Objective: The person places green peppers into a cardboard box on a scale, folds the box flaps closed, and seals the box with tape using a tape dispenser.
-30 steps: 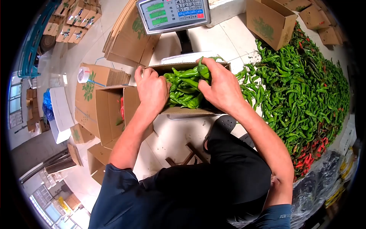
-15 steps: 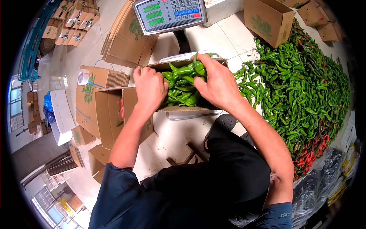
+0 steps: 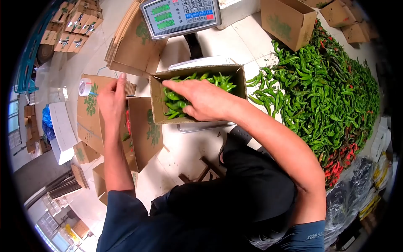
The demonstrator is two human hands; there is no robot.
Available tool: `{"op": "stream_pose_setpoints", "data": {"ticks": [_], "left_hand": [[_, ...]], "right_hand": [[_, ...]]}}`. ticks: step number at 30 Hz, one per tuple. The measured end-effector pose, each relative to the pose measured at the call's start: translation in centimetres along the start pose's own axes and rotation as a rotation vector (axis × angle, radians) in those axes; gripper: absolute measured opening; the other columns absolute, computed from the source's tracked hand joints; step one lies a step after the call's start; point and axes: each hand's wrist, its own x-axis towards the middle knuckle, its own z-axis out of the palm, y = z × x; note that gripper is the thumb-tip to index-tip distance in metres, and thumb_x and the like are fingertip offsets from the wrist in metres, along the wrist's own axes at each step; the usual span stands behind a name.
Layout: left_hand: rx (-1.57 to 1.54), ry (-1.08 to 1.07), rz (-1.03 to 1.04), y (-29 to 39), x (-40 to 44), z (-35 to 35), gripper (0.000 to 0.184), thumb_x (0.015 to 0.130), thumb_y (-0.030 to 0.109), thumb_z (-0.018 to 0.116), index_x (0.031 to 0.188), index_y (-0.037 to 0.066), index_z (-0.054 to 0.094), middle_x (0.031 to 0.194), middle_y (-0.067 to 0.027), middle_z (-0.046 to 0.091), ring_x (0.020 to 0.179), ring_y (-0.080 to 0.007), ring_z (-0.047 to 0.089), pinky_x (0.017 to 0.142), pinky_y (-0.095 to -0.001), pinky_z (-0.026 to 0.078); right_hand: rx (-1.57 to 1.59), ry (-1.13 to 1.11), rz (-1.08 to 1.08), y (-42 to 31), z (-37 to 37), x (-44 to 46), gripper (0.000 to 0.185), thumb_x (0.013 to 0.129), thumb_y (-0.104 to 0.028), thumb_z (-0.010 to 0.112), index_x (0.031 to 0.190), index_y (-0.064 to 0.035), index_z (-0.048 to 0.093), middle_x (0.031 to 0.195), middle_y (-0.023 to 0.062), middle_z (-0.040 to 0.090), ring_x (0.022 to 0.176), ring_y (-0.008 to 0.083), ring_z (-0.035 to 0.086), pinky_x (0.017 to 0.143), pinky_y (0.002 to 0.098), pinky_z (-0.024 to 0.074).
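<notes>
My right hand (image 3: 203, 98) reaches across the open cardboard box (image 3: 239, 88), which stands on the platform scale (image 3: 195, 126). Its fingers stretch left over the green peppers (image 3: 174, 101) inside; the hand is open, palm down, touching or just above them. My left hand (image 3: 112, 100) is left of this box, over a second carton (image 3: 145, 130) with something red inside. Its fingers are curled closed with the thumb pointing up; whatever they may hold is hidden. A roll of tape (image 3: 85, 87) lies beside it on a carton.
The scale's display (image 3: 180, 17) stands behind the box. On the right spreads a large heap of green peppers (image 3: 323, 96), with red ones (image 3: 342, 164) at its near end. Flattened cartons (image 3: 134, 42) lean at the back left. An upright carton (image 3: 287, 23) stands behind the heap.
My left hand has let go of the box's left side and moved left. My right hand has moved left from the box's back right, flattening over the peppers. The view has shifted slightly.
</notes>
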Motion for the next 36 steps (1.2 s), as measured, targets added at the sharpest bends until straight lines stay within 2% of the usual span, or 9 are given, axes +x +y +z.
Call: {"op": "stream_pose_setpoints", "data": {"ticks": [4,6,8,11,14,18,24,32,36], "left_hand": [[-0.515,0.051,0.377,2.5,-3.7,2.3,0.04,0.095,0.028,0.074,0.123,0.0,0.07,0.105,-0.0126,0.075,0.099,-0.0181,0.069,0.085,-0.0324,0.055],[-0.406,-0.098,0.689,3.8,-5.2,2.7,0.042,0.09,0.022,0.077,0.126,0.003,0.068,0.122,-0.0148,0.07,0.113,-0.0264,0.067,0.096,-0.0371,0.054],[-0.199,-0.212,1.014,6.1,-6.1,3.3,0.054,0.084,0.017,0.079,0.134,0.004,0.064,0.137,-0.0172,0.063,0.129,-0.0334,0.059,0.109,-0.0431,0.046],[-0.055,-0.409,1.208,8.4,-5.8,5.9,0.071,0.079,0.023,0.083,0.144,0.008,0.056,0.148,-0.0176,0.052,0.137,-0.0375,0.049,0.112,-0.0473,0.042],[0.124,-0.494,1.215,9.6,-5.0,7.5,0.078,0.078,0.027,0.085,0.147,0.009,0.052,0.15,-0.0168,0.051,0.136,-0.0365,0.05,0.11,-0.0474,0.043],[0.301,-0.64,1.017,9.1,-4.3,6.5,0.071,0.079,0.028,0.081,0.141,0.007,0.056,0.149,-0.0132,0.051,0.125,-0.0345,0.058,0.105,-0.0466,0.048],[0.149,-0.307,1.117,9.6,-6.4,7.8,0.071,0.078,0.03,0.082,0.141,0.007,0.058,0.144,-0.0158,0.055,0.133,-0.0357,0.049,0.112,-0.0478,0.038],[-0.16,-0.207,1.14,13.6,-10.7,6.4,0.046,0.083,0.019,0.077,0.122,-0.004,0.067,0.131,-0.0229,0.064,0.128,-0.0402,0.058,0.106,-0.0483,0.044],[-0.738,-0.751,0.989,16.7,-17.0,8.2,0.028,0.088,0.011,0.07,0.111,-0.006,0.069,0.109,-0.0204,0.072,0.105,-0.0333,0.069,0.093,-0.0431,0.054]], "right_hand": [[-0.11,0.267,-0.044,-0.1,-3.4,-1.6,0.059,0.082,-0.003,0.062,0.14,-0.0001,0.053,0.107,0.0223,0.07,0.101,0.0402,0.068,0.091,0.0482,0.054],[-0.094,0.517,0.137,-0.9,-6.1,-4.2,0.042,0.087,-0.008,0.063,0.129,-0.0008,0.062,0.1,0.0215,0.072,0.091,0.0385,0.071,0.085,0.0433,0.0571],[0.021,0.642,0.297,0.9,-8.7,-7.9,0.032,0.094,-0.012,0.069,0.124,-0.0012,0.066,0.099,0.0138,0.075,0.09,0.0209,0.072,0.082,0.0342,0.0571],[0.157,0.701,0.618,2.1,-11.2,-14.0,0.029,0.098,-0.013,0.067,0.123,0.0007,0.066,0.098,0.0055,0.071,0.089,0.0114,0.064,0.082,0.0276,0.0534],[0.093,0.647,0.758,3.5,-9.9,-21.0,0.03,0.098,-0.015,0.066,0.123,0.0009,0.065,0.099,0.0108,0.072,0.091,0.0181,0.068,0.085,0.0324,0.0549],[-0.465,0.115,0.766,4.7,-7.2,-31.6,0.035,0.091,-0.013,0.065,0.124,-0.0013,0.062,0.109,0.0233,0.069,0.098,0.0429,0.067,0.087,0.0484,0.0556],[-0.251,-0.316,1.357,8.2,-0.5,-45.2,0.051,0.088,-0.028,0.07,0.132,-0.0033,0.061,0.125,0.0225,0.067,0.111,0.042,0.066,0.097,0.0484,0.053],[-0.193,-0.06,1.285,10.3,3.7,-42.8,0.053,0.091,-0.028,0.07,0.132,-0.0014,0.051,0.12,0.027,0.065,0.111,0.0426,0.065,0.095,0.0497,0.0529],[-0.164,0.054,1.235,14.5,2.5,-40.9,0.07,0.087,-0.03,0.074,0.14,0.0016,0.042,0.124,0.0303,0.062,0.112,0.0465,0.063,0.098,0.0508,0.052]]}}
